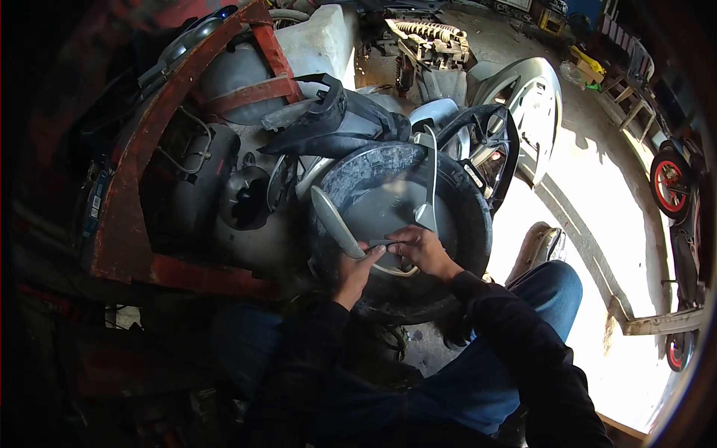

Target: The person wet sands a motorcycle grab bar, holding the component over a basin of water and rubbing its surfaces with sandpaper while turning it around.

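Observation:
Both hands meet over a wide black tub of cloudy grey water. A pale grey curved plastic part, apparently a U-shaped motorcycle trim piece, rises from the tub on both sides of the hands. My left hand is closed, its thumb and fingers pinching a small dark flat piece beside the part's left arm. Pinched on the same piece from the other side is my right hand. Whether the piece is sandpaper I cannot tell. Fingers partly hide the part's lower bend.
Black and grey motorcycle fairings lean behind the tub, with a large silver panel farther right. A rusty red metal frame stands at left around a dark cylinder. A red-rimmed wheel is at far right.

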`<state>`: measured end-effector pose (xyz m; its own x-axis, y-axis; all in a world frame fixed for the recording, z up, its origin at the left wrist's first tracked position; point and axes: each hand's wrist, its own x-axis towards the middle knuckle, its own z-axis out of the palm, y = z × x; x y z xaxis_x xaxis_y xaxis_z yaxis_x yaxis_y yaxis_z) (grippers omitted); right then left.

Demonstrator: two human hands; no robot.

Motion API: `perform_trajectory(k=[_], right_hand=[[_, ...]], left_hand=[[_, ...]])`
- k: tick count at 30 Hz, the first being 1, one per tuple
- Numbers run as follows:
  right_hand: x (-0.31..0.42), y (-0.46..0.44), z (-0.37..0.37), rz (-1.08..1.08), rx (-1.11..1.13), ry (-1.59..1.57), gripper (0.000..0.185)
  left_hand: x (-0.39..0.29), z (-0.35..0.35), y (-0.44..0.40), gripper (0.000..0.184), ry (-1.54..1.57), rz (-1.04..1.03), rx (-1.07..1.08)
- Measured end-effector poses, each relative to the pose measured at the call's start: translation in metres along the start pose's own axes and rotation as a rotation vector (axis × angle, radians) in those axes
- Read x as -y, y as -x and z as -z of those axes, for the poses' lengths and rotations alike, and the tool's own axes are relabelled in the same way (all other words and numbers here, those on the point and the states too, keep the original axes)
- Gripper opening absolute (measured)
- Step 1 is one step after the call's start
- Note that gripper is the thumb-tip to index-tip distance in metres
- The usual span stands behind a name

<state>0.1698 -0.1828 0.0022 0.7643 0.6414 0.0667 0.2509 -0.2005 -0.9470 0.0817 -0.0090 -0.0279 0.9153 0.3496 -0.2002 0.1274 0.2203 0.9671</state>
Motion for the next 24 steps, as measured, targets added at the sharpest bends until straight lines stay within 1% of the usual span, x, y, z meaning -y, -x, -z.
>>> perform_trajectory(k=[2, 3, 5, 6, 8, 9, 11, 12, 14, 15, 17, 18, 19, 20, 21, 23, 24], right_hand=[[-0.009, -0.001, -0.002, -0.062, -0.021, -0.107, 0.030], [-0.005, -0.001, -0.001, -0.063, -0.021, -0.108, 0.030], [0.005, -0.001, 0.001, -0.301, -0.009, -0.233, 0.021], [0.008, -0.001, 0.002, -0.302, -0.008, -0.233, 0.021], [0.014, -0.001, 0.001, -0.406, -0.044, -0.430, 0.019], [0.014, -0.002, -0.001, -0.406, -0.042, -0.430, 0.019], [0.013, -0.004, -0.003, -0.359, -0.173, -0.613, 0.020], [0.016, -0.005, -0.001, -0.357, -0.172, -0.612, 0.020], [0.024, -0.007, 0.007, -0.376, -0.328, -0.388, 0.020], [0.034, -0.008, 0.008, -0.409, -0.354, -0.581, 0.023], [0.030, -0.010, 0.011, -0.386, -0.370, -0.592, 0.024], [0.027, -0.012, 0.013, -0.361, -0.387, -0.604, 0.026], [0.027, -0.015, 0.016, -0.378, -0.335, -0.602, 0.026], [0.027, -0.015, 0.017, -0.379, -0.335, -0.602, 0.026], [0.032, -0.015, 0.018, -0.383, -0.334, -0.606, 0.023], [0.036, -0.019, 0.024, -0.380, -0.331, -0.604, 0.019], [0.031, -0.020, 0.029, -0.401, -0.315, -0.603, 0.016]], left_hand=[[-0.010, -0.001, 0.003, 0.032, -0.104, -0.009, -0.007], [-0.007, 0.000, 0.001, 0.032, -0.104, -0.008, -0.007], [-0.002, 0.003, -0.001, 0.036, -0.177, -0.035, -0.024], [-0.005, 0.003, -0.001, 0.036, -0.177, -0.034, -0.025], [-0.010, 0.004, 0.000, 0.036, -0.257, 0.013, 0.016], [-0.016, 0.002, 0.003, 0.036, -0.257, 0.013, 0.014], [-0.027, -0.006, 0.008, 0.035, 0.048, 0.085, 0.084], [-0.021, -0.006, 0.005, 0.035, 0.049, 0.084, 0.083], [-0.008, -0.005, 0.001, 0.037, 0.104, -0.026, 0.023], [-0.007, -0.007, 0.004, 0.037, 0.104, -0.026, 0.022], [-0.005, -0.010, 0.008, 0.034, 0.120, -0.008, -0.072], [-0.001, -0.008, 0.005, 0.034, 0.123, -0.010, -0.072], [0.005, -0.002, -0.001, 0.033, 0.156, -0.038, -0.047], [0.011, 0.004, -0.004, 0.035, 0.187, -0.066, -0.021], [0.011, 0.006, -0.007, 0.035, 0.188, -0.066, -0.020], [0.007, 0.011, -0.019, 0.048, 0.142, -0.083, -0.015], [-0.001, 0.015, -0.023, 0.048, 0.143, -0.083, -0.017]])
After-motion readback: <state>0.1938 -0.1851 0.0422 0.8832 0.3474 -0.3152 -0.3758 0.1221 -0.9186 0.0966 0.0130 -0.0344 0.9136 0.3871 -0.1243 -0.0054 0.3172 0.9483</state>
